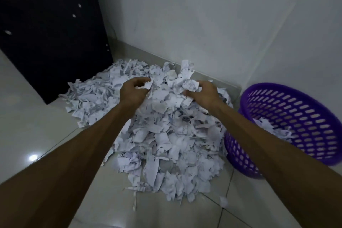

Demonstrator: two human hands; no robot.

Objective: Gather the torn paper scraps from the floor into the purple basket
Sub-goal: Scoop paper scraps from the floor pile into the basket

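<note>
Head view, looking down into a room corner. A large heap of torn paper scraps (162,127) covers the tiled floor (37,127), reaching back to the skirting of the white wall (203,24). Both bare forearms extend over the heap. The left hand (132,90) sits at the top of the pile with its fingers curled, pinching a small scrap at the fingertips. The right hand (202,91) lies just to the right of it, fingers curled round a crumpled bunch of scraps that bears printed marks. The two hands are near each other but apart, with scraps between them. The purple basket (288,127), a perforated plastic tub, stands tilted on the floor at the right edge of the heap, its mouth facing the viewer; a few scraps already lie inside it. A black panel (51,33) with small pale dots leans upright at the left, its lower edge beside the heap. One stray scrap (224,202) lies on the tiles apart from the pile, nearer the viewer.
</note>
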